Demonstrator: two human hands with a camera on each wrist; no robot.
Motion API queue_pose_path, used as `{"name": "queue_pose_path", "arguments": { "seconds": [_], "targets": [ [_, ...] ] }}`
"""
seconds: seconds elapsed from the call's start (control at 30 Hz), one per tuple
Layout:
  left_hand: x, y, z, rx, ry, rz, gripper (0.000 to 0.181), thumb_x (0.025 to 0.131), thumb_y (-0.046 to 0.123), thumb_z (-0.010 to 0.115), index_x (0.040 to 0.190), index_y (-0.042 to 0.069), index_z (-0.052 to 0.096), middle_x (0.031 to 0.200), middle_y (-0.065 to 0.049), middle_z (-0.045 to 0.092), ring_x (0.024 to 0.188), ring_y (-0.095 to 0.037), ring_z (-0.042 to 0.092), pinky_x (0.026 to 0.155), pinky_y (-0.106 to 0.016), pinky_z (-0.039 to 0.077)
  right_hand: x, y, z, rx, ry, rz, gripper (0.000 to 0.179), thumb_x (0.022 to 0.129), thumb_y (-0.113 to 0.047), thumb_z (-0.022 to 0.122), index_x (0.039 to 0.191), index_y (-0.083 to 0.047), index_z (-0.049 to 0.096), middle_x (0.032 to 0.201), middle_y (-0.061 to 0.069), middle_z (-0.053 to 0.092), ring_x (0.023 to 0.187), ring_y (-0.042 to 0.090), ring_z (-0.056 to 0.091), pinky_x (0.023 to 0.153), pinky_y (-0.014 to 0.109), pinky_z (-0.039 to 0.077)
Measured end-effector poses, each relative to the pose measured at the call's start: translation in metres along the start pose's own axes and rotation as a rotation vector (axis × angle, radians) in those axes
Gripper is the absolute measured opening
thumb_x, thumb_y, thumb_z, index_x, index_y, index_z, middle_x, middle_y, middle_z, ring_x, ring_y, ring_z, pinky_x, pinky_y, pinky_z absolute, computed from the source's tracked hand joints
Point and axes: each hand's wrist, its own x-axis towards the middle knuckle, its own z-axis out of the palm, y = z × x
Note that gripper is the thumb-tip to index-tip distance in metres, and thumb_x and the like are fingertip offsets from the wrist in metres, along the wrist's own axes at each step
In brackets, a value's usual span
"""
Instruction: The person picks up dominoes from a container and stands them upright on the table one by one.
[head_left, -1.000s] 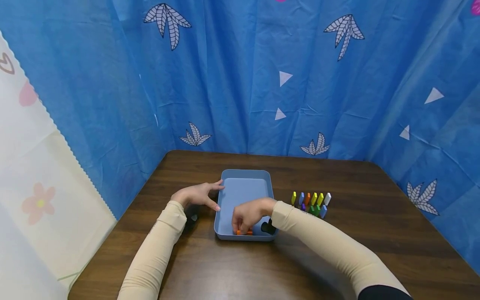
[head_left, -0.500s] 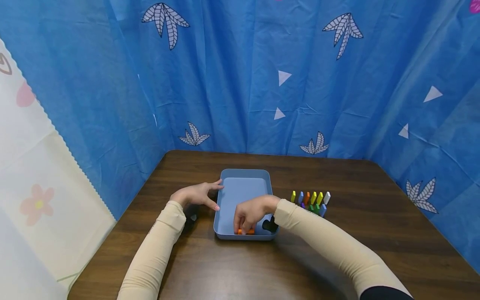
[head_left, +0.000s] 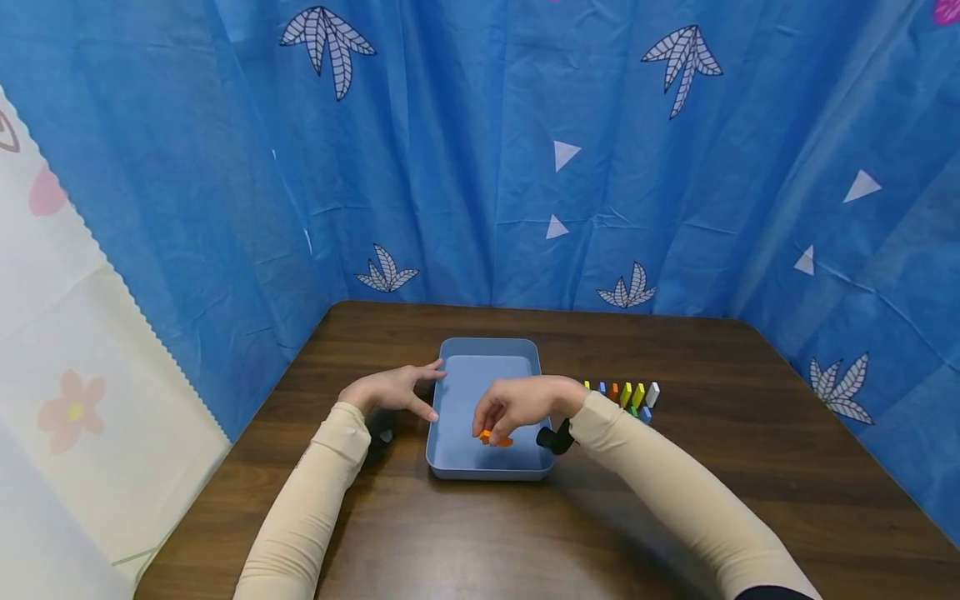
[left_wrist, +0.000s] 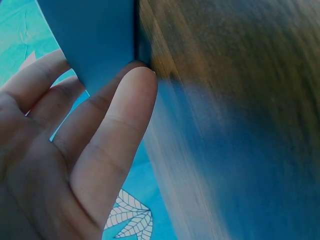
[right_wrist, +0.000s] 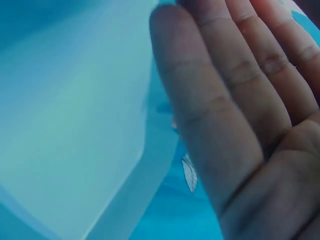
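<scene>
An orange domino (head_left: pixel 486 436) is pinched between the thumb and fingers of my right hand (head_left: pixel 521 400), over the near half of the blue tray (head_left: pixel 487 476). The thumb covers part of it. In the right wrist view my right hand's fingers (right_wrist: pixel 215 107) show beside the tray wall, and the domino is out of sight. My left hand (head_left: pixel 390 390) is spread along the tray's left side, thumb and fingertips right at the rim. Seen from the left wrist, its thumb (left_wrist: pixel 117 130) lies beside the blue tray wall (left_wrist: pixel 95 40).
To the right of the tray, several small coloured dominoes, among them a white domino (head_left: pixel 653 394) and a yellow domino (head_left: pixel 638 394), stand upright in rows, partly behind my right wrist. The dark wooden table (head_left: pixel 450 542) runs back to a blue curtain (head_left: pixel 465 167).
My right hand has moved away from the tray's near edge and slightly right, taking the orange domino with it. The left hand keeps its place at the rim.
</scene>
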Motion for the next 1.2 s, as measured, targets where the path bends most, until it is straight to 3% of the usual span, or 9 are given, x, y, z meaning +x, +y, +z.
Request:
{"name": "queue_pose_path", "arguments": {
  "seconds": [0.13,0.37,0.57,0.77,0.83,1.0,1.07,1.2],
  "targets": [
    [0.000,0.000,0.000,-0.002,-0.004,-0.011,0.092,0.083,0.034,0.082,0.158,0.018,0.032,0.171,0.001,0.007,0.156,-0.034,0.011,0.122,-0.060,0.020,-0.016,0.001,-0.004,0.019,0.086,-0.049,0.019,0.095,-0.003,0.065,0.113,-0.001,0.070,0.093,0.015,0.070,0.075,0.012,0.062,0.082,0.051,0.058],
    [-0.001,0.000,-0.001,-0.009,-0.005,-0.007,0.093,0.084,0.032,0.082,0.159,0.018,0.029,0.171,0.000,0.006,0.156,-0.035,0.011,0.122,-0.060,0.021,-0.045,0.007,-0.002,0.019,0.266,-0.102,0.019,0.094,-0.005,0.067,0.113,-0.006,0.070,0.099,0.017,0.070,0.081,0.016,0.064,0.076,0.032,0.059],
    [-0.003,0.001,0.000,-0.014,-0.001,0.005,0.092,0.084,0.030,0.082,0.159,0.018,0.029,0.171,0.000,0.006,0.156,-0.035,0.011,0.122,-0.060,0.022,-0.070,0.015,0.002,0.058,0.380,-0.132,0.020,0.094,-0.006,0.068,0.114,-0.003,0.068,0.099,0.012,0.070,0.086,0.022,0.065,0.077,0.031,0.059],
    [0.000,0.000,0.000,-0.015,-0.001,-0.001,0.093,0.084,0.031,0.082,0.159,0.018,0.029,0.171,-0.001,0.006,0.156,-0.036,0.011,0.121,-0.063,0.021,-0.098,0.022,0.001,0.087,0.513,-0.092,0.023,0.095,-0.010,0.068,0.115,0.001,0.065,0.102,0.013,0.068,0.089,0.022,0.065,0.079,0.029,0.059],
    [-0.001,0.000,0.000,-0.015,-0.002,-0.004,0.094,0.084,0.032,0.082,0.159,0.018,0.029,0.171,0.000,0.006,0.156,-0.036,0.011,0.121,-0.063,0.021,-0.108,0.023,-0.001,0.081,0.566,-0.063,0.022,0.095,-0.012,0.068,0.115,-0.002,0.065,0.101,0.012,0.069,0.086,0.021,0.066,0.070,0.027,0.058],
    [-0.001,0.000,0.000,-0.019,-0.007,-0.012,0.094,0.083,0.033,0.082,0.159,0.020,0.028,0.171,0.001,0.006,0.156,-0.036,0.011,0.121,-0.063,0.021,-0.135,0.033,-0.001,0.112,0.692,-0.044,0.020,0.095,-0.014,0.069,0.113,-0.006,0.065,0.101,0.018,0.070,0.086,0.027,0.069,0.067,0.030,0.059],
    [0.000,0.000,0.001,-0.020,-0.006,-0.013,0.094,0.083,0.033,0.083,0.159,0.020,0.029,0.171,0.001,0.006,0.156,-0.036,0.011,0.121,-0.063,0.021,-0.145,0.039,0.000,0.142,0.734,-0.057,0.022,0.095,-0.012,0.069,0.114,-0.002,0.064,0.101,0.020,0.069,0.087,0.027,0.069,0.073,0.032,0.061],
    [-0.002,0.001,-0.001,-0.017,-0.003,-0.008,0.094,0.083,0.033,0.083,0.159,0.021,0.029,0.171,0.002,0.006,0.156,-0.035,0.010,0.121,-0.062,0.022,-0.161,0.050,-0.001,0.144,0.811,-0.051,0.026,0.095,-0.009,0.068,0.116,0.004,0.061,0.100,0.016,0.069,0.087,0.022,0.069,0.075,0.031,0.061]
  ]
}}
